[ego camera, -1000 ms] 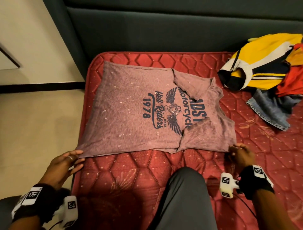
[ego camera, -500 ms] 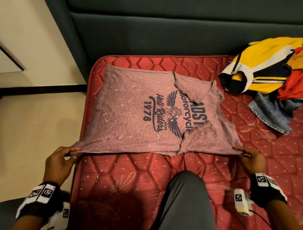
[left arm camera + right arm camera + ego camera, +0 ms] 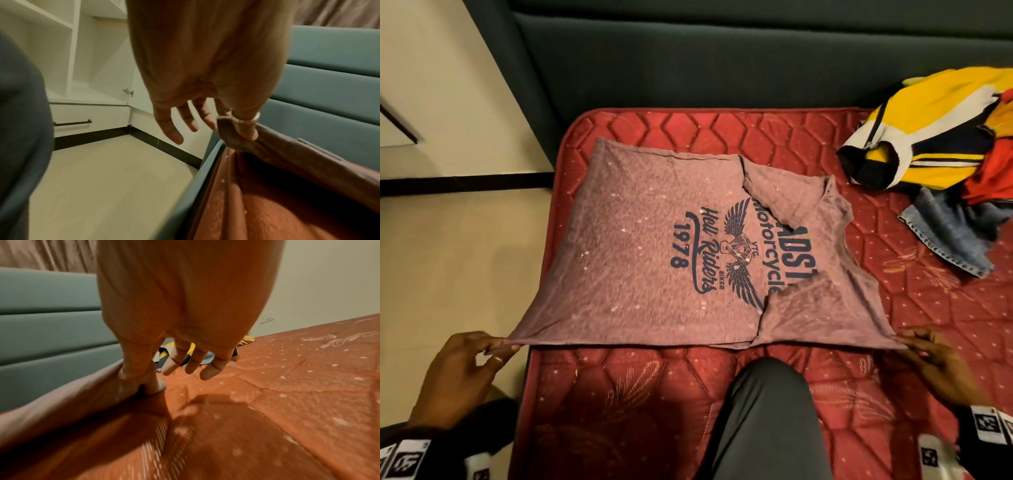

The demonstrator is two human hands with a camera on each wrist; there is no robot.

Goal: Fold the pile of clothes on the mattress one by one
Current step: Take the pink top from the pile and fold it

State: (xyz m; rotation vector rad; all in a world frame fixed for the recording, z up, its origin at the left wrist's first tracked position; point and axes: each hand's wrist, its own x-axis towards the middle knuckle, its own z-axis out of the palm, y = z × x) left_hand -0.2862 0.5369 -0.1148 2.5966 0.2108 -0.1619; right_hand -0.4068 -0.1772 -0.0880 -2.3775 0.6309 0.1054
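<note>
T-shirt (image 3: 640, 246) flat on mattress (image 3: 914, 294), print "Hell Riders 1978", "Motorcycle", maybe "BIKER"; left hand (image 3: 460, 370), right hand (image 3: 941, 363) pinching near corners.

Warm, dim indoor light; a soft shadow falls at lower center of the head view. Both wrist views smear with motion blur, edges bowed.

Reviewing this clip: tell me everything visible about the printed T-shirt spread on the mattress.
The T-shirt is faded mauve, speckled knit with a navy print reading "Hell Riders 1978" and a winged motorcycle emblem. It lies flat on the red quilted mattress, hem to the left, collar to the right, both sleeves folded inward over the chest. The left hand pinches the near hem corner, the right hand pinches the near shoulder corner, and the near edge is pulled taut between them.
</note>
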